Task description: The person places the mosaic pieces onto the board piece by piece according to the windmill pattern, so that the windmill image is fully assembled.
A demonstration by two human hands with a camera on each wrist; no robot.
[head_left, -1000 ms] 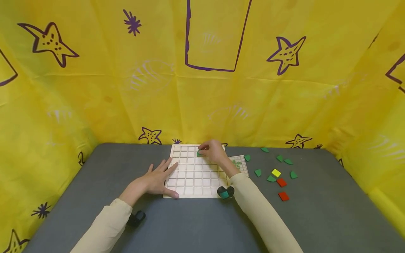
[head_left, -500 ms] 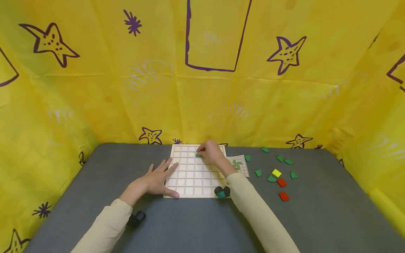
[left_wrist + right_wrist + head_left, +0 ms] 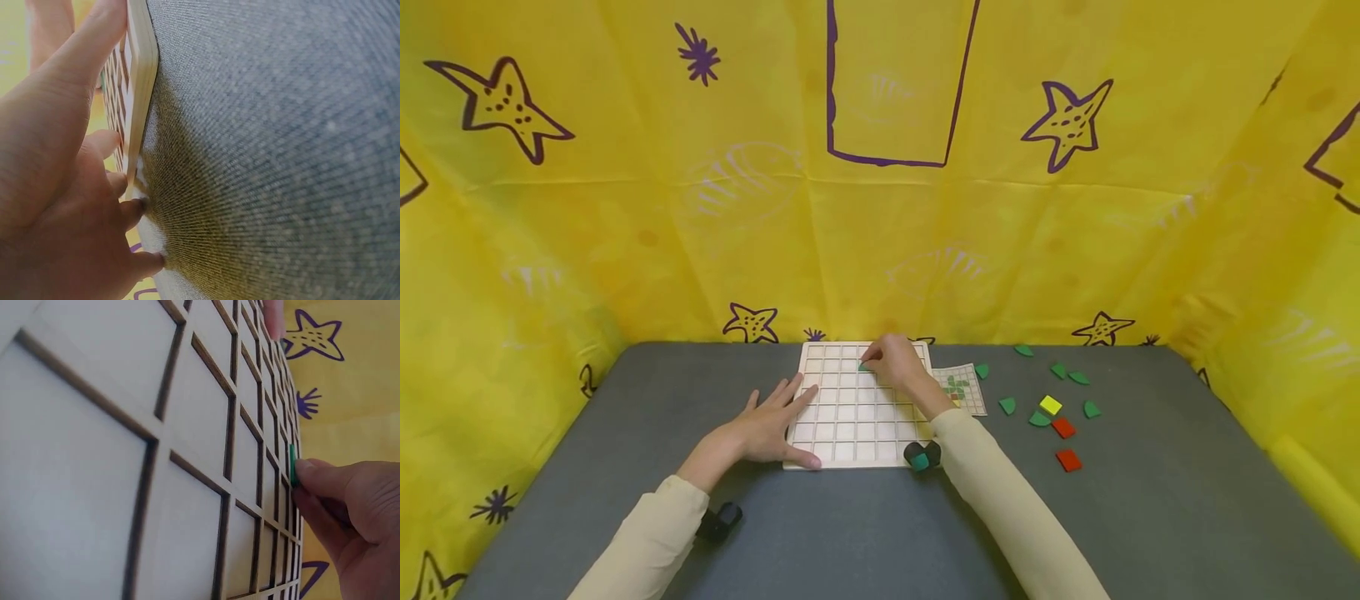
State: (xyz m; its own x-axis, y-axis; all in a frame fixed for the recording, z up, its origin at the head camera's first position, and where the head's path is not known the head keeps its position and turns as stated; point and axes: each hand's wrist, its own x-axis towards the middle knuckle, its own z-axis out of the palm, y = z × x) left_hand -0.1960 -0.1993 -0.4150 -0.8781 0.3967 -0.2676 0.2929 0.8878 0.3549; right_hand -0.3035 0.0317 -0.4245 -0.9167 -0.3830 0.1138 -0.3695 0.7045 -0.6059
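A pale wooden grid board (image 3: 845, 410) lies on the grey table. My left hand (image 3: 767, 427) is spread along its left side, thumb on the front corner and fingertips at the left edge; the left wrist view shows two of those fingers reaching down to the cloth. Near the back of the board, my right hand (image 3: 898, 364) pinches a small green tile (image 3: 292, 464) between thumb and fingers. In the right wrist view this tile stands right at the grid's cells. Part of the board's right side is hidden under my right hand and wrist.
A small printed grid card (image 3: 972, 390) with a green pattern sits against the board's right side. Further right lie several green quarter-round tiles (image 3: 1007, 406), a yellow square tile (image 3: 1050, 405) and two red tiles (image 3: 1069, 460). A yellow curtain (image 3: 880, 250) hangs behind the table.
My right hand has shifted slightly left over the board with the green tile still pinched. The head view has turned a little. My left hand stays at the board's left side.
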